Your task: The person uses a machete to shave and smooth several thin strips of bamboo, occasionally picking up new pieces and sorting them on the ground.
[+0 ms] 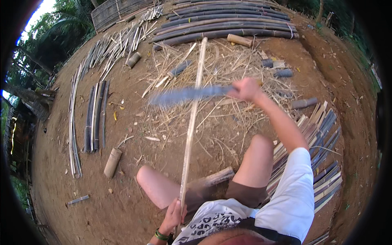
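My right hand (246, 89) is closed round the handle of a machete, out in front of me. Its long grey blade (179, 96) points left, smeared by motion, and crosses over a pale bamboo strip (190, 130). Whether blade and strip touch, I cannot tell. Low in the view, close to my body, my left hand (174, 214) grips the near end of that strip. From there the strip runs away from me between my knees, its far end reaching the stacked poles.
Dark bamboo poles (228, 23) lie stacked at the far side. Shavings (220, 61) litter the dirt before me. Split strips are piled at my right (322, 139) and far left (118, 45). Dark slats (96, 116) and a short bamboo piece (112, 162) lie left.
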Action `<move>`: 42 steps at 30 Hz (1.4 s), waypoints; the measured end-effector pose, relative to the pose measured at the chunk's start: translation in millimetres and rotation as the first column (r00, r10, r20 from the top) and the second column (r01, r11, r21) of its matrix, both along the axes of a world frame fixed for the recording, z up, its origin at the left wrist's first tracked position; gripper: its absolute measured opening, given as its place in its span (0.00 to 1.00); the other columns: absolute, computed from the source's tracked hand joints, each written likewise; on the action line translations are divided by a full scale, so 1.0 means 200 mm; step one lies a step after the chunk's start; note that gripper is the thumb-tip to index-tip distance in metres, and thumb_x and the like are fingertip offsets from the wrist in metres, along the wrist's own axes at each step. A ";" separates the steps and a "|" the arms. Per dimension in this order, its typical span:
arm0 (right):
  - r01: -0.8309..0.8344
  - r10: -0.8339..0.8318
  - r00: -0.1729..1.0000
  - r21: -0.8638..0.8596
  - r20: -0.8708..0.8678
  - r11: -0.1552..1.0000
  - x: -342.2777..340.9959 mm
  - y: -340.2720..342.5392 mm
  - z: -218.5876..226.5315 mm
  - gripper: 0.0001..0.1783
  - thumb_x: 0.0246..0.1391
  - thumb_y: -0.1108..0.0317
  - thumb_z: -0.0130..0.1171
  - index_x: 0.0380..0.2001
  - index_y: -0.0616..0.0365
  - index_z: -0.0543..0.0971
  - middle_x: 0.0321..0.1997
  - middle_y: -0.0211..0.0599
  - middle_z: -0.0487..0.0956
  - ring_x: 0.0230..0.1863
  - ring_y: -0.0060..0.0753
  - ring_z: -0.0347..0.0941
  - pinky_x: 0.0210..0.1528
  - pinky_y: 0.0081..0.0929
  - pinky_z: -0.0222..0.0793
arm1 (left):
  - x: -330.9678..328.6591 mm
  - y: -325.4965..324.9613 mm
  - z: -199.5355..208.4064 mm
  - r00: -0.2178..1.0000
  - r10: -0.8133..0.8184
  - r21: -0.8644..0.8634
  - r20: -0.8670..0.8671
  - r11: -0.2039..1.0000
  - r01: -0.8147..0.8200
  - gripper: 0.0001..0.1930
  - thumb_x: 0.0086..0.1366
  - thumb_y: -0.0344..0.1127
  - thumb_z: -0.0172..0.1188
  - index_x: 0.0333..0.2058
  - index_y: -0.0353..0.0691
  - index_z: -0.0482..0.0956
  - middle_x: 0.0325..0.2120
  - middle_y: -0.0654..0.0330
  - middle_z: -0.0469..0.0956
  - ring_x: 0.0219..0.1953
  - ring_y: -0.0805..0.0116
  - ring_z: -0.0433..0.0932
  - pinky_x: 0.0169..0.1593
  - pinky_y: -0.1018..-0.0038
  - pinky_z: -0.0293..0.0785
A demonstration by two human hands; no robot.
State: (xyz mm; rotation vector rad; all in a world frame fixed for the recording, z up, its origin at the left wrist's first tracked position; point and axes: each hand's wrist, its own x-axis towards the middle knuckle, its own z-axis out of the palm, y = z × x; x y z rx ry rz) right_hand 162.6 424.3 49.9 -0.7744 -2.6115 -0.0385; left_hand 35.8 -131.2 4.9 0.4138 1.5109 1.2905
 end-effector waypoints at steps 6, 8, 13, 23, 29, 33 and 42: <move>0.554 -0.686 0.686 -0.438 -0.241 0.708 0.14 0.44 0.05 0.53 0.54 0.20 0.43 0.30 0.72 0.83 0.26 0.54 0.83 0.25 0.47 0.79 0.31 0.42 0.73 | 0.02 -0.22 -0.10 0.983 -0.163 0.082 0.084 0.984 0.157 0.18 0.80 0.45 0.35 0.33 0.42 0.65 0.14 0.69 0.61 0.14 0.80 0.59 0.20 0.83 0.59; 0.089 -0.659 0.655 -0.828 -0.371 0.554 0.04 0.34 0.02 0.45 0.55 0.26 0.53 0.33 0.68 0.82 0.27 0.46 0.84 0.16 0.28 0.65 0.23 0.29 0.64 | 0.02 -0.21 -0.17 0.945 -0.090 0.043 0.313 0.996 0.080 0.18 0.79 0.44 0.36 0.32 0.42 0.65 0.14 0.69 0.60 0.14 0.80 0.59 0.21 0.85 0.59; -0.451 -0.573 0.565 -0.804 -0.594 0.388 -0.20 0.07 0.05 0.25 0.55 0.42 0.66 0.24 0.53 0.73 0.32 0.42 0.83 0.16 0.15 0.63 0.19 0.17 0.60 | 0.01 -0.13 -0.08 0.931 -0.340 -0.035 0.131 0.937 0.347 0.17 0.78 0.44 0.37 0.30 0.42 0.65 0.14 0.69 0.60 0.11 0.80 0.56 0.19 0.84 0.56; -0.704 -0.624 0.334 -0.627 -0.707 0.333 -0.28 0.02 0.27 0.15 0.50 0.65 0.74 0.28 0.57 0.75 0.23 0.27 0.74 0.18 0.18 0.66 0.21 0.20 0.64 | 0.00 0.29 0.02 0.794 -0.451 0.375 0.408 0.876 0.304 0.27 0.78 0.54 0.34 0.49 0.34 0.72 0.21 0.63 0.68 0.17 0.76 0.63 0.22 0.82 0.59; -0.304 -0.463 0.544 -0.679 -0.700 0.669 -0.20 -0.09 0.46 0.26 0.59 0.45 0.63 0.19 0.55 0.74 0.16 0.26 0.71 0.16 0.18 0.64 0.19 0.22 0.60 | -0.08 0.45 -0.09 0.794 -0.446 0.278 0.414 0.892 0.356 0.20 0.78 0.46 0.43 0.49 0.33 0.73 0.21 0.77 0.60 0.19 0.86 0.54 0.22 0.84 0.50; 0.032 -0.234 0.863 -0.414 -0.448 0.910 0.03 -0.12 0.33 0.40 0.55 0.25 0.51 0.22 0.56 0.78 0.13 0.31 0.72 0.18 0.27 0.70 0.22 0.28 0.63 | -0.08 0.57 0.07 0.934 -0.329 0.162 0.139 0.938 0.307 0.20 0.79 0.46 0.42 0.43 0.33 0.74 0.17 0.77 0.56 0.17 0.86 0.52 0.19 0.83 0.49; -0.308 0.295 0.946 -0.089 -0.132 0.947 -0.02 -0.94 0.00 0.36 0.54 0.28 0.56 0.21 0.54 0.76 0.13 0.37 0.73 0.14 0.39 0.73 0.19 0.40 0.69 | -0.09 0.83 0.20 0.873 -0.082 0.108 -0.481 0.982 0.152 0.17 0.76 0.42 0.48 0.39 0.32 0.77 0.16 0.68 0.67 0.18 0.79 0.64 0.23 0.73 0.61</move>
